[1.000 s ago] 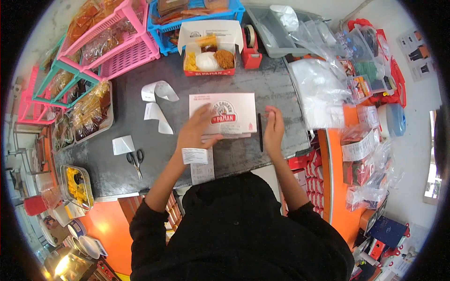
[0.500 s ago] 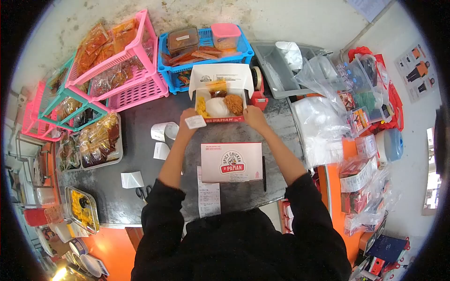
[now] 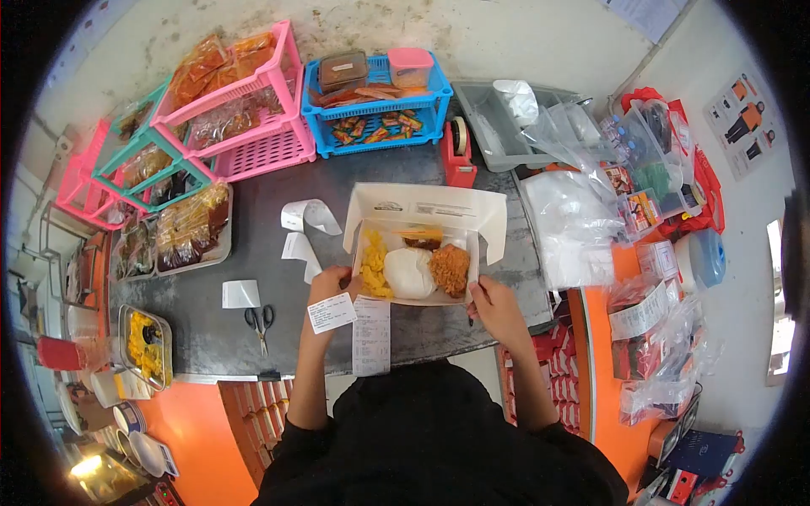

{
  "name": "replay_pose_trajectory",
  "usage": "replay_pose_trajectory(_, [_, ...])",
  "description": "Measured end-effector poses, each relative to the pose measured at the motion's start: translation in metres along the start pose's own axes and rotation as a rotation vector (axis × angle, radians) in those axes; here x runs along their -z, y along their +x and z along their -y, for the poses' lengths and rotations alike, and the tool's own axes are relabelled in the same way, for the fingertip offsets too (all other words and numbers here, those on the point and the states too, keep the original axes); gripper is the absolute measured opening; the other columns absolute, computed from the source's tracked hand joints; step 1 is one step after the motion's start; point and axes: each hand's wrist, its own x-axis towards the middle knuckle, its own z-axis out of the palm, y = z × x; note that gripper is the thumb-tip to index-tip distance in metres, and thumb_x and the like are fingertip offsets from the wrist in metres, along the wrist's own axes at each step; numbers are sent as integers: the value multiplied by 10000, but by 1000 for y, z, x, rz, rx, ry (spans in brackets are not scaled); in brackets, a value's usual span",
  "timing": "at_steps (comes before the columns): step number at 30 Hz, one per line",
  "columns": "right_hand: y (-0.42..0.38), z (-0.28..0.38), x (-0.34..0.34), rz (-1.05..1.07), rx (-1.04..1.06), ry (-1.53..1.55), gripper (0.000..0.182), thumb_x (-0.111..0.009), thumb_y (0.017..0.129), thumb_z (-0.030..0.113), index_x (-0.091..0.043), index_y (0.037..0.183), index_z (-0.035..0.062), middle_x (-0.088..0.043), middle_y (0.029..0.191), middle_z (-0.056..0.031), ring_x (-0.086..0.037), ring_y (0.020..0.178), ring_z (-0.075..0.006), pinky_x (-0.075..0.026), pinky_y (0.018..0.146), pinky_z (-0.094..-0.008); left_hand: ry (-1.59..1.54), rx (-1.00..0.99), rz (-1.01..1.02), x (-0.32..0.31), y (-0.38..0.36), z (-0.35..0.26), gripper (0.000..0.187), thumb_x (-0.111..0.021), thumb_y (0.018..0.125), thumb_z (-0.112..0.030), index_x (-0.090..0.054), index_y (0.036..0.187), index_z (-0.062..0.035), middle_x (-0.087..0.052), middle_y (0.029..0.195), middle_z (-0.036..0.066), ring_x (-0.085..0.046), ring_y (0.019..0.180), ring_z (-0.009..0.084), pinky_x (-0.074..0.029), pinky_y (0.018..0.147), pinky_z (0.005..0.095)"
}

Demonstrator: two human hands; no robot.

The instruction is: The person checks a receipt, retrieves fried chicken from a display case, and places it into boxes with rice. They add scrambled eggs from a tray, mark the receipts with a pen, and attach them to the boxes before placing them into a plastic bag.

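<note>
An open cardboard meal box [image 3: 426, 202] is held level near my body, its lid raised at the far side. Inside lie white rice [image 3: 408, 273], fried chicken [image 3: 450, 270], yellow shredded food [image 3: 374, 266] and a small sauce packet [image 3: 419, 236]. My left hand [image 3: 332, 282] grips the near left corner, with a small printed slip [image 3: 332, 313] at its fingers. At the near right corner, my right hand [image 3: 498, 308] pinches the box side. A long receipt [image 3: 371, 337] lies below on the dark table.
Scissors [image 3: 261, 325] and a paper slip [image 3: 241, 293] lie left. A curled paper strip [image 3: 304, 221] is beyond my left hand. Blue [image 3: 380, 126] and pink racks [image 3: 253, 135] line the back, beside a red tape dispenser [image 3: 458, 156]. Plastic bags [image 3: 574, 228] lie right; a glass dish [image 3: 145, 346] stands left.
Both hands have brought the open box from the back of the table toward my body. It now covers the spot where a closed printed box showed. The tape dispenser is uncovered.
</note>
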Motion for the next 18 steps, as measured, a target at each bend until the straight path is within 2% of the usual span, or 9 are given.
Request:
replay_pose_trajectory(2, [-8, 6, 6, -43, 82, -253, 319, -480, 905, 251, -560, 884, -57, -611, 683, -105, -594, 638, -206, -462, 635, -333, -63, 152, 89, 1, -5, 6, 314, -593, 808, -209, -605, 985, 50, -624, 803, 188, -629, 729, 243, -482, 672, 323])
replay_pose_trajectory(5, [12, 20, 1, -525, 457, -237, 344, -521, 881, 299, -577, 953, -32, -610, 826, -177, -599, 808, -293, -452, 726, -366, -18, -215, -366, -1, 6, -8, 444, -587, 831, -227, -493, 1177, 36, -631, 895, 196, -622, 869, 237, -476, 759, 295])
replay_pose_trajectory(7, [33, 38, 5, -660, 590, -250, 325, -520, 884, 267, -567, 992, -35, -611, 934, -197, -593, 897, -312, -449, 788, -361, -34, -359, -472, 3, 29, -35, 446, -585, 834, -197, -476, 1208, 19, -630, 946, 200, -618, 904, 234, -473, 777, 294])
replay_pose_trajectory(8, [33, 49, 16, -422, 418, -171, 301, -488, 891, 214, -549, 1049, -35, -573, 1047, -203, -548, 998, -325, -410, 865, -366, -145, -303, -360, 9, 29, -44, 425, -585, 832, -175, -489, 1200, 15, -628, 972, 202, -617, 915, 233, -472, 785, 297])
replay_pose_trajectory(9, [35, 57, 23, -193, 257, -94, 295, -455, 898, 160, -531, 1107, -34, -536, 1159, -209, -504, 1098, -338, -371, 943, -371, 35, 91, -15, 34, 18, -75, 372, -549, 847, -114, -504, 1206, -24, -632, 971, 193, -615, 930, 225, -467, 814, 311])
replay_pose_trajectory(10, [32, 47, 19, -200, 273, -95, 295, -455, 898, 160, -531, 1107, -34, -536, 1159, -209, -504, 1098, -338, -371, 943, -371, 34, 78, -28, 32, 15, -63, 372, -549, 847, -114, -504, 1206, -24, -632, 971, 193, -615, 930, 225, -467, 814, 311])
replay_pose_trajectory(12, [18, -3, -4, -416, 666, -198, 316, -365, 890, 64, -506, 1157, -28, -469, 1250, -215, -419, 1198, -332, -291, 1017, -382, -54, -234, -122, 6, 3, -10, 348, -478, 876, -62, -504, 1223, -68, -625, 965, 191, -615, 929, 234, -468, 823, 321])
replay_pose_trajectory(14, [15, -23, -37, -451, 687, 17, 347, -312, 877, 29, -503, 1162, -20, -492, 1214, -214, -424, 1190, -338, -288, 1018, -391, -409, -390, -186, -22, 0, -5, 387, -433, 893, -38, -469, 1269, -124, -591, 1046, 194, -585, 997, 276, -457, 844, 329])
replay_pose_trajectory(18, [13, 6, -41, -582, 595, 19, 300, -339, 904, 77, -498, 1135, -28, -525, 1148, -212, -480, 1113, -345, -344, 958, -382, -227, -305, -286, -33, -7, -16, 465, -425, 908, -61, -339, 1357, -146, -461, 1234, 198, -529, 1040, 345, -437, 880, 356])
